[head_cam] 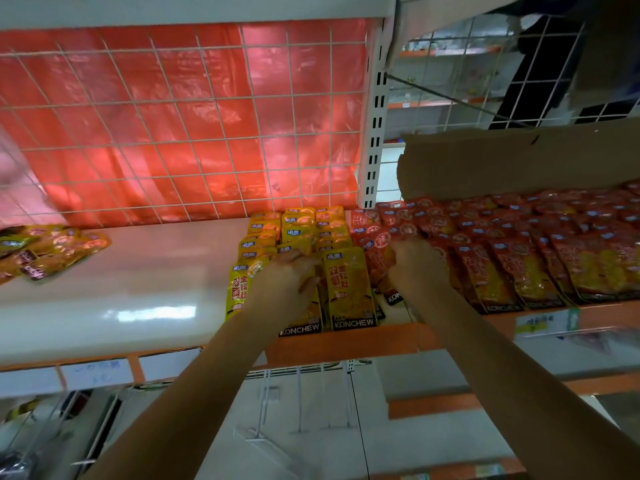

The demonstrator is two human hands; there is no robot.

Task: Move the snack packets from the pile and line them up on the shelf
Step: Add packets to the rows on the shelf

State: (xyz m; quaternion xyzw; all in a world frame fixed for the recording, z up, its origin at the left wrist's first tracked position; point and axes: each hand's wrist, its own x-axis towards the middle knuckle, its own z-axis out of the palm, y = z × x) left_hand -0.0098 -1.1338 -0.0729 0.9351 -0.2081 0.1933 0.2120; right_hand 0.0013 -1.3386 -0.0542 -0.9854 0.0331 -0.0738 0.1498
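Observation:
Yellow snack packets (pixel 349 289) lie in overlapping rows at the middle of the white shelf (pixel 138 289). My left hand (pixel 287 282) rests on these rows, fingers spread flat over the front packets. A loose pile of yellow packets (pixel 48 249) sits at the shelf's far left. Red snack packets (pixel 519 251) fill the shelf to the right in rows. My right hand (pixel 415 265) lies on the leftmost red packets with fingers curled onto one of them; how firmly it holds is unclear.
A wire grid with red plastic sheeting (pixel 180 126) backs the shelf. A torn cardboard flap (pixel 519 161) stands behind the red packets. A white slotted upright (pixel 375 126) divides the bays. An orange price rail (pixel 346 341) edges the shelf front. Lower shelves show below.

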